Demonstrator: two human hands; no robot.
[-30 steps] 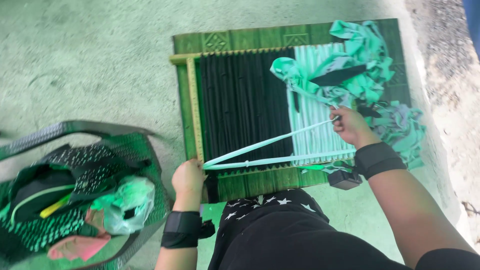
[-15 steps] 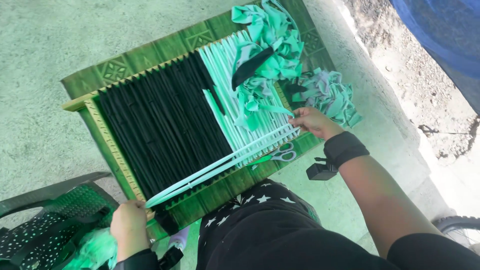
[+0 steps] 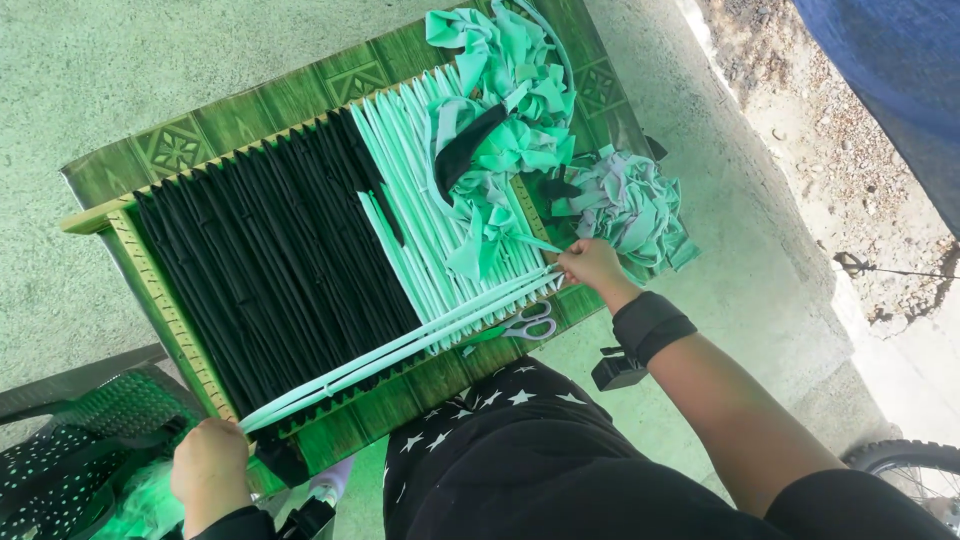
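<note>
A wooden weaving frame (image 3: 150, 290) lies on a green patterned board (image 3: 250, 110), strung with black strips (image 3: 270, 260) on the left and mint green strips (image 3: 420, 170) on the right. A long pale green strip (image 3: 400, 350) runs across the frame's near edge. My left hand (image 3: 208, 465) grips its left end at the frame's near left corner. My right hand (image 3: 590, 265) pinches its right end at the frame's right side. Scissors (image 3: 520, 327) lie on the board just below that hand.
A heap of green and black fabric scraps (image 3: 500, 130) rests on the frame's far right, with a paler heap (image 3: 630, 205) beside it. A green plastic basket (image 3: 110, 410) holding cloth stands at the lower left. Gravel, a blue sheet (image 3: 900, 80) and a tyre (image 3: 915, 465) lie to the right.
The view swung so the frame now sits tilted. The strip between my hands has dropped lower, toward the frame's near edge, and both hands stayed on its ends.
</note>
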